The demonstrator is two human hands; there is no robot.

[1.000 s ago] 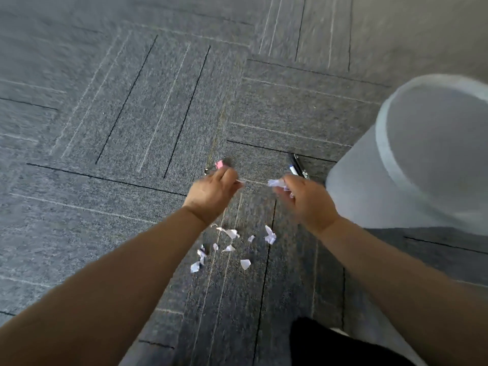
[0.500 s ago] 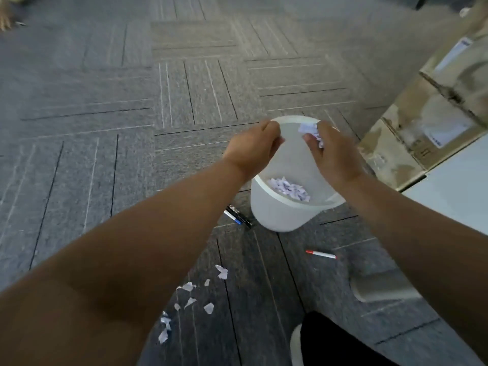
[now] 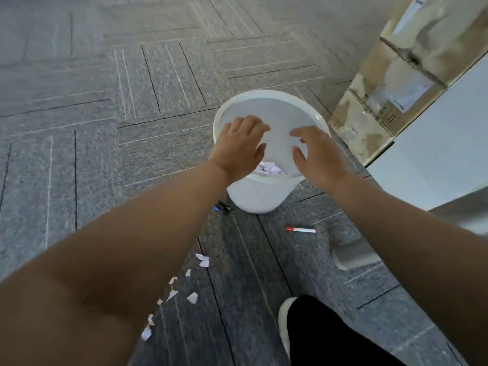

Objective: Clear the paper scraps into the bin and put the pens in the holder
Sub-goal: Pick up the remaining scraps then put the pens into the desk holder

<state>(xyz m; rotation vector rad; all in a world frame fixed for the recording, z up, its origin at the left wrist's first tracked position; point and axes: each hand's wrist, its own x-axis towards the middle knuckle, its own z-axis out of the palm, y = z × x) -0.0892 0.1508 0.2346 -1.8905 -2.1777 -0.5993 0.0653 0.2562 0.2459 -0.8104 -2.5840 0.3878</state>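
Observation:
A white round bin (image 3: 260,196) stands on the grey carpet with paper scraps (image 3: 268,169) at its bottom. My left hand (image 3: 237,146) and my right hand (image 3: 317,154) hover over its mouth, fingers spread, holding nothing. Several white paper scraps (image 3: 192,297) lie on the carpet near my left forearm. A red-capped white pen (image 3: 300,229) lies to the right below the bin. Dark pens (image 3: 223,207), one with a blue tip, lie at the bin's left foot, partly hidden by my arm. A grey cylinder (image 3: 353,256), perhaps the holder, lies on its side at the right.
Cardboard boxes (image 3: 390,83) are stacked at the upper right beside a pale panel (image 3: 438,154). My dark trouser leg and white shoe (image 3: 285,328) sit at the bottom centre. Grey carpet tiles (image 3: 105,114) stretch to the left and far side.
Both hands went from pinching scraps on the floor to the bin's mouth. They have now spread their fingers and the scraps held by the right hand are gone from it.

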